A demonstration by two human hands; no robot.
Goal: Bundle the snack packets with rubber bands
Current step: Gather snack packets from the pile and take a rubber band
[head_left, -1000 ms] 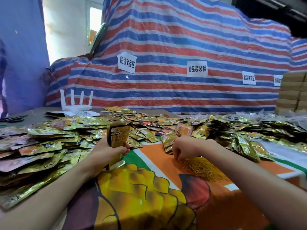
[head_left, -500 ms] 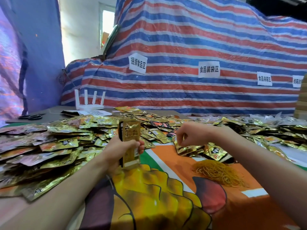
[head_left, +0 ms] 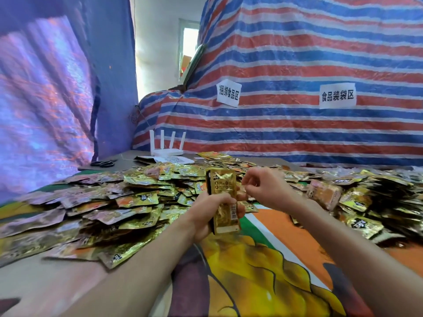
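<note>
**Light and slippery: hold the middle**

The stack of shiny gold foil snack packets [head_left: 223,184] stands upright, gripped round its middle by the left hand [head_left: 206,218]. Light, bendy, slippery, I think: squeeze there. Just beside the stack, the right hand [head_left: 266,189] curls its fingers. Holding a band? I cannot tell.

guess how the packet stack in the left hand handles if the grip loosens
Probably slippery: the stack of snack packets shows glossy foil and no band, so packets may slide apart. Likely light, since the left hand alone holds it upright.
</note>
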